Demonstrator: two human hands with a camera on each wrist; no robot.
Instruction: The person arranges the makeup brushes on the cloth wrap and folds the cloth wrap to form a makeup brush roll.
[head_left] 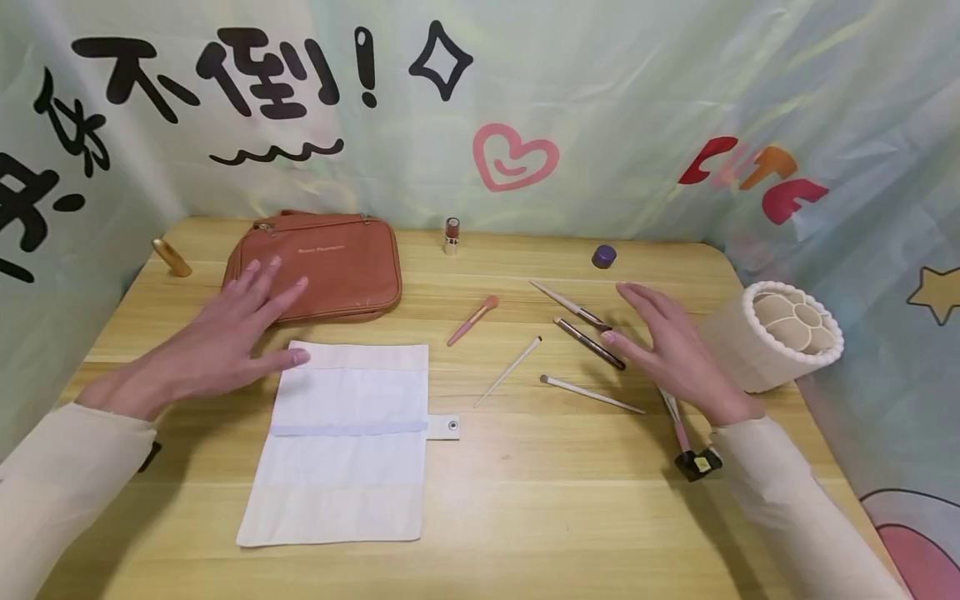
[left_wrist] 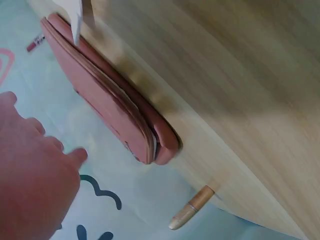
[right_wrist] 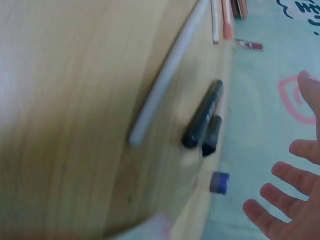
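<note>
My left hand (head_left: 232, 329) hovers with fingers spread over the table between the brown zip pouch (head_left: 330, 265) and the flat white cloth brush roll (head_left: 348, 442); its thumb lies at the roll's top edge. It holds nothing. My right hand (head_left: 667, 342) is also spread and empty, above several makeup brushes: a dark-handled one (head_left: 588, 342), a white one (head_left: 592, 394) and a pink-tipped one (head_left: 474, 319). The left wrist view shows the pouch (left_wrist: 115, 107) edge-on, the right wrist view the dark brush (right_wrist: 202, 115) and white brush (right_wrist: 165, 85).
A cream brush holder (head_left: 772, 333) lies on its side at the right. A lipstick (head_left: 452, 236), a purple cap (head_left: 603, 256) and a gold tube (head_left: 172, 257) stand near the back edge. Printed fabric walls enclose the wooden table (head_left: 570, 500) on three sides.
</note>
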